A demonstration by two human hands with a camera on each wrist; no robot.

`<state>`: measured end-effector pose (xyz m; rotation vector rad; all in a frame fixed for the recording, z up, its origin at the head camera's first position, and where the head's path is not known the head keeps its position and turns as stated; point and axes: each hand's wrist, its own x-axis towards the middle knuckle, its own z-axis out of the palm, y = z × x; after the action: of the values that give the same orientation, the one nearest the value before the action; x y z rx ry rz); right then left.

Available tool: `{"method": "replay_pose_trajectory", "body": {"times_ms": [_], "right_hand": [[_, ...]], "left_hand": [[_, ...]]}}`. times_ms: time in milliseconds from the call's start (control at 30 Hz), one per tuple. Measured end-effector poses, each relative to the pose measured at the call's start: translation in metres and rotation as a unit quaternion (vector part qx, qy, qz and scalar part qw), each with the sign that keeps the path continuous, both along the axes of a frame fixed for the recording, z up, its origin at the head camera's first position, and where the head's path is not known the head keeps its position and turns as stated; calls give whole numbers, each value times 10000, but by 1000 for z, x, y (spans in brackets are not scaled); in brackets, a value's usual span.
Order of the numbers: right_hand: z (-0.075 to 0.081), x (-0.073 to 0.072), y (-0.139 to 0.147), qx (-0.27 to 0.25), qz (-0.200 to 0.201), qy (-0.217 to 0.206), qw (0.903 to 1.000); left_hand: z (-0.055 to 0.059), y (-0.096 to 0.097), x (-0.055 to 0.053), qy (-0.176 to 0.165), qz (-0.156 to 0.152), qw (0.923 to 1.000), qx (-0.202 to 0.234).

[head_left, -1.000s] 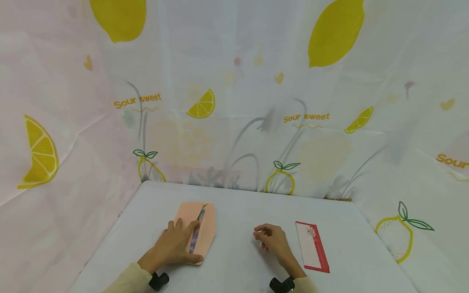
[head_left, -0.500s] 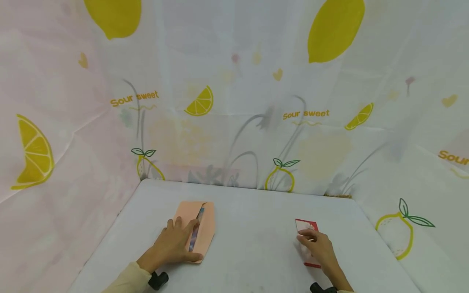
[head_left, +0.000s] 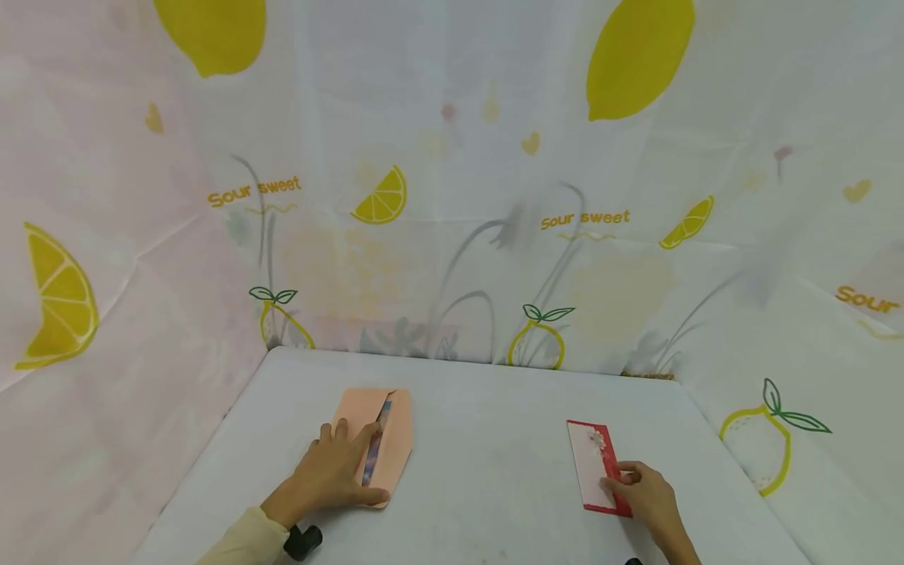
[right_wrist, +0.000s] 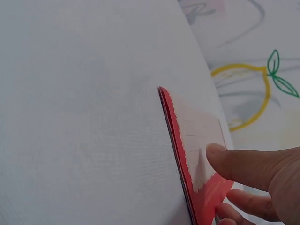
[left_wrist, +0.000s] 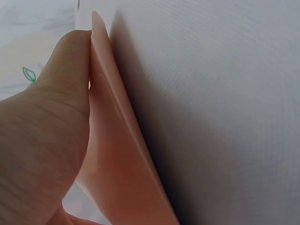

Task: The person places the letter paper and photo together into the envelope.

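A peach envelope point(head_left: 399, 435) lies on the left of the white table, with a blue-purple printed insert point(head_left: 370, 459) showing through its long gap. My left hand point(head_left: 328, 473) rests spread over it, index fingertip at the gap and thumb near its near edge. In the left wrist view that thumb lies along the envelope's surface point(left_wrist: 117, 164). To the right, a red and white greeting card point(head_left: 589, 463) with a small flower lies flat. My right hand point(head_left: 650, 498) is at its right edge, thumb over the white panel point(right_wrist: 201, 136), the other fingers bent at the edge.
The white table point(head_left: 480, 439) extends between the envelope and the card. A lemon-printed cloth point(head_left: 459, 259) hangs behind and along both sides of it. A black wrist device point(head_left: 304, 541) is strapped at the left cuff.
My right hand has moved right from the middle of the table, passed over the card and come to its right edge. The left hand has stayed on the envelope.
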<state>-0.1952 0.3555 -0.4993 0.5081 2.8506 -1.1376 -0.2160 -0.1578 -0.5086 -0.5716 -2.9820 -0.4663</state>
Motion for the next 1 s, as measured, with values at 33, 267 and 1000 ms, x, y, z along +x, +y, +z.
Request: {"method": "replay_pose_trajectory", "body": {"times_ms": [33,267,1000], "right_hand": [[-1,0,1,53,23,-26,10000],[-1,1,4,441,14,-153,9989],[0,3,10,-125,-190,-72,9997]], "left_hand": [[0,0,0,24,-7,10000,-18],[0,0,-2,102,-21,9999,-51],[0,2,3,27,26,10000,21]]}}
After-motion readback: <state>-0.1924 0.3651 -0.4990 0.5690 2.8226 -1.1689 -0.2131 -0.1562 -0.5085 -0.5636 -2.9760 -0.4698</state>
